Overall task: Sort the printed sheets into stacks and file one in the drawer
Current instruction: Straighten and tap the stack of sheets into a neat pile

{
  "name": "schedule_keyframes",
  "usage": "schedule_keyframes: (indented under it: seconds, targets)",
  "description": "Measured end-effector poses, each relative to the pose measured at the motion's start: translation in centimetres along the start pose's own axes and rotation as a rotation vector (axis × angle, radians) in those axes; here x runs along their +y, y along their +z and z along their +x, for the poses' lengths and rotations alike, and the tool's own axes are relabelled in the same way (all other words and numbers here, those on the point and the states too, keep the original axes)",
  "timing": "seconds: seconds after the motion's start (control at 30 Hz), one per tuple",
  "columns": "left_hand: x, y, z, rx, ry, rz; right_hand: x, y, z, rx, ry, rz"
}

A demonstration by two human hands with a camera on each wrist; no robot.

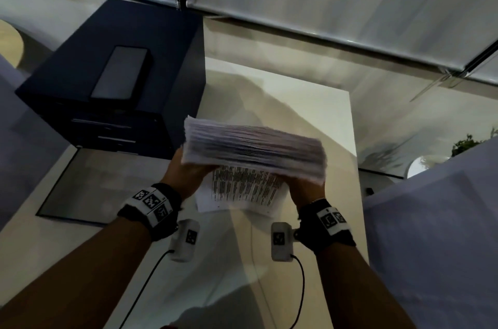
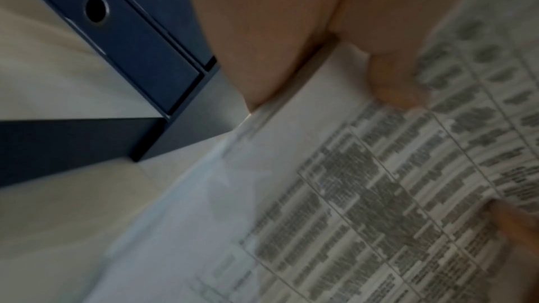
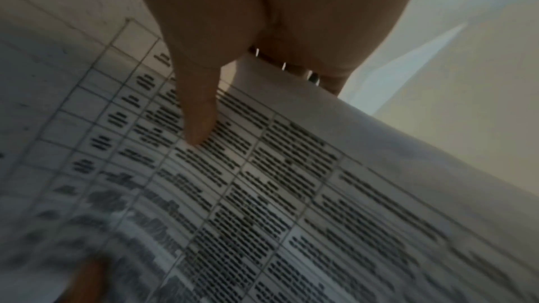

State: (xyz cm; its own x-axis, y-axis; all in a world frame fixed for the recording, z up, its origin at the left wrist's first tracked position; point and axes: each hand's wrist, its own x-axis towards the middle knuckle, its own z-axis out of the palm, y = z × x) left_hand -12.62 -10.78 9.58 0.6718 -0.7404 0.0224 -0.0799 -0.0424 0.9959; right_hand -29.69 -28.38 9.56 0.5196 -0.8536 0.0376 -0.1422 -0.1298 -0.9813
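Above the white table [image 1: 310, 113], both hands gripped the paper stack [image 1: 253, 151] by its short ends, left hand [image 1: 186, 175] and right hand [image 1: 304, 188], long axis spanning between them; drawer unit [image 1: 113, 91] sat forward-left, nearer the left hand.

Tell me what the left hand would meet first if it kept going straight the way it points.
Probably the white tabletop. The left hand points forward and up-right in the head view, its grip round the stack of printed sheets. The dark blue drawer unit lies left of that line. Depth is unclear.
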Motion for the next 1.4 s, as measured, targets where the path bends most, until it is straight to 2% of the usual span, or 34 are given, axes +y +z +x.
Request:
schedule_keyframes:
  seconds: [0.03,0.13,0.2,0.37,0.5,0.6,0.67,0.73,0.83,0.93,1.0,1.13,1.23,1.33,1.4]
  targets:
    - [0.1,0.3,0.1,0.046,0.010,-0.023,-0.5,-0.2,0.0,-0.009,-0.043,-0.003]
    - [0.9,1.5,-0.1,0.157,0.017,-0.079,-1.2,-0.8,-1.4,0.036,0.048,-0.037]
    - [1.2,2.2,-0.6,0.219,0.019,-0.116,-1.4,-0.8,-2.5,0.019,-0.045,-0.154]
    - [1.8,2.5,-0.9,0.324,0.020,-0.126,-4.0,0.0,-4.0,0.050,-0.100,0.023]
    - [1.8,1.6,-1.1,0.256,0.032,-0.100,-3.5,-0.1,-4.9,0.075,-0.091,-0.008]
    - [0.8,0.4,-1.0,0.166,0.049,0.009,-3.4,0.4,-5.1,-0.007,-0.049,-0.176]
    - [1.0,0.5,-0.9,0.126,0.068,0.040,-3.8,0.7,-5.3,-0.019,-0.072,-0.154]
    - [1.3,0.9,-0.7,0.115,0.084,0.015,-4.3,0.6,-5.7,0.038,-0.130,-0.057]
    - [1.7,0.6,-0.5,0.109,0.050,-0.059,-4.8,0.1,-5.9,0.053,-0.112,0.066]
    - [1.5,0.1,-0.6,0.080,0.042,-0.006,-4.4,-0.1,-6.0,0.038,-0.106,0.067]
    - [2.2,0.3,-0.8,0.100,0.093,0.014,-4.2,-0.2,-5.9,0.042,-0.125,0.059]
    - [2.7,0.4,-1.3,0.036,0.115,-0.111,-4.0,-0.3,-6.0,-0.021,-0.116,0.052]
    - [3.6,0.4,-1.2,0.057,0.116,-0.171,-4.1,-0.4,-6.1,-0.071,-0.113,0.061]
    - [4.4,0.8,-1.2,0.066,0.190,-0.230,-3.8,-0.4,-6.1,-0.077,-0.115,0.071]
    - [4.6,0.8,-1.0,0.076,0.192,-0.269,-3.5,-0.4,-6.0,-0.072,-0.119,0.063]
